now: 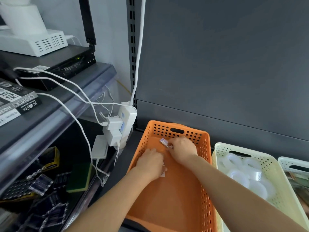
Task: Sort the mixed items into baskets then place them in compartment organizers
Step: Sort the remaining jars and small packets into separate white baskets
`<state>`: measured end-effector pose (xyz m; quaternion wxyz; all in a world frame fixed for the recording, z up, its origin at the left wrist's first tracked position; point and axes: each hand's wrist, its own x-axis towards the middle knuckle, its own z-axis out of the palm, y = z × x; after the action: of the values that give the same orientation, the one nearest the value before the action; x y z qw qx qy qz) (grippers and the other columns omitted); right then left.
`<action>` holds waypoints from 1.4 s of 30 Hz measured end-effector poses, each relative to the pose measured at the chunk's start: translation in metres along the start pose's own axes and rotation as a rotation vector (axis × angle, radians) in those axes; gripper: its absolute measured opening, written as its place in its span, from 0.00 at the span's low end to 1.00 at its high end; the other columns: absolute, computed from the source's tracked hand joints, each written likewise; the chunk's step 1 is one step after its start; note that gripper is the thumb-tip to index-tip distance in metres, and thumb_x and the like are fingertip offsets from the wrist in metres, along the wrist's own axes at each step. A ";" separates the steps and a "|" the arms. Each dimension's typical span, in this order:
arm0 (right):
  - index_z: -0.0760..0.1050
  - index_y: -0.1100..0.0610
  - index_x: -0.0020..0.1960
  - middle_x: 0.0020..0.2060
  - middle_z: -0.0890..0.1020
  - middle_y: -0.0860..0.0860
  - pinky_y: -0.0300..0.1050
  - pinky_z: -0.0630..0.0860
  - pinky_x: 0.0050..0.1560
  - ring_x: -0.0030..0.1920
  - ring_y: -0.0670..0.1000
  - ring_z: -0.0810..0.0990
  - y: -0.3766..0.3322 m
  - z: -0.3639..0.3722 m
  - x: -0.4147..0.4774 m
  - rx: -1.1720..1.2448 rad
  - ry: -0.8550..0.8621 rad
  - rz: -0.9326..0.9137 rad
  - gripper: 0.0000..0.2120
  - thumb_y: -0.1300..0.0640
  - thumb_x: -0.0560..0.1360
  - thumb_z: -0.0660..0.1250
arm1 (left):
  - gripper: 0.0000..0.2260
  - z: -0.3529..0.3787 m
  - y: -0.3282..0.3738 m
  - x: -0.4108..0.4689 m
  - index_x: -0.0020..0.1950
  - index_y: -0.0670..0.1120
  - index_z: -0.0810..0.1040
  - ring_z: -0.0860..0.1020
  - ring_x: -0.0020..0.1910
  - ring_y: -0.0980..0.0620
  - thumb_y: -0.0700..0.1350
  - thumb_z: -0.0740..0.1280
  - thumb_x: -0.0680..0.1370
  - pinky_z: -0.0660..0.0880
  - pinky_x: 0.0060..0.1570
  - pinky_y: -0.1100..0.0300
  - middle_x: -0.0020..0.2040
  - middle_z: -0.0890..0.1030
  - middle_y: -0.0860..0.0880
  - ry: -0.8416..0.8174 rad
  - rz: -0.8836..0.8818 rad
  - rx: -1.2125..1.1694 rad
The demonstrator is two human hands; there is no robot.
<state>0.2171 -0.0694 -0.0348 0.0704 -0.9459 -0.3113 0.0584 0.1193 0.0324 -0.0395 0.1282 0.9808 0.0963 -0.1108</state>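
Observation:
An orange perforated basket (205, 190) stands on the dark shelf in the lower middle. Both my hands reach into its far end. My right hand (182, 149) pinches a small pale purple and white packet (164, 142) near the back wall of the basket. My left hand (151, 163) lies palm down on the basket floor with fingers curled; a bit of a small white item (163, 174) shows under it. Whether the left hand grips it is hidden.
A cream basket (277, 166) with white tape rolls (240, 174) stands right of the orange one, and a pale basket (284, 160) at the far right edge. To the left are a white power strip (127, 118) with cables and shelves of battery packs (41, 183).

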 end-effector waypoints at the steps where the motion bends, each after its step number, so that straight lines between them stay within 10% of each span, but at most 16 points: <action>1: 0.78 0.54 0.53 0.49 0.81 0.52 0.47 0.75 0.51 0.58 0.54 0.74 -0.001 0.001 0.000 -0.001 0.032 0.018 0.10 0.50 0.77 0.63 | 0.20 0.000 0.000 0.000 0.65 0.45 0.74 0.68 0.62 0.44 0.54 0.67 0.76 0.70 0.59 0.50 0.60 0.72 0.45 0.000 -0.007 -0.012; 13: 0.75 0.58 0.41 0.51 0.79 0.55 0.48 0.75 0.53 0.56 0.56 0.74 0.000 0.005 0.005 0.127 -0.083 0.221 0.17 0.43 0.72 0.66 | 0.27 -0.002 -0.002 0.001 0.69 0.47 0.67 0.69 0.59 0.45 0.42 0.72 0.72 0.72 0.56 0.51 0.59 0.72 0.45 -0.032 0.006 -0.135; 19: 0.70 0.55 0.64 0.64 0.69 0.55 0.52 0.72 0.62 0.66 0.57 0.66 0.009 0.001 0.000 0.026 -0.057 0.253 0.29 0.43 0.68 0.72 | 0.18 -0.002 -0.005 0.001 0.61 0.46 0.72 0.69 0.59 0.46 0.41 0.69 0.72 0.72 0.55 0.54 0.55 0.69 0.48 -0.014 -0.035 -0.143; 32: 0.75 0.52 0.52 0.51 0.79 0.50 0.43 0.76 0.47 0.49 0.50 0.77 0.001 0.001 -0.008 0.186 -0.213 0.164 0.14 0.55 0.68 0.73 | 0.29 0.004 0.000 -0.001 0.65 0.46 0.69 0.72 0.56 0.46 0.45 0.76 0.68 0.70 0.47 0.58 0.60 0.70 0.46 -0.083 -0.057 -0.112; 42: 0.76 0.51 0.47 0.41 0.80 0.50 0.47 0.82 0.41 0.38 0.51 0.81 0.000 -0.013 -0.023 0.349 -0.056 0.201 0.02 0.57 0.74 0.66 | 0.24 -0.008 -0.003 -0.004 0.65 0.51 0.71 0.77 0.52 0.52 0.40 0.73 0.72 0.74 0.47 0.59 0.58 0.78 0.52 0.029 -0.126 -0.628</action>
<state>0.2003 -0.0845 -0.0203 0.2184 -0.9437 -0.2022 0.1444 0.1166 0.0370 -0.0322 0.4162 0.8869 0.1882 -0.0696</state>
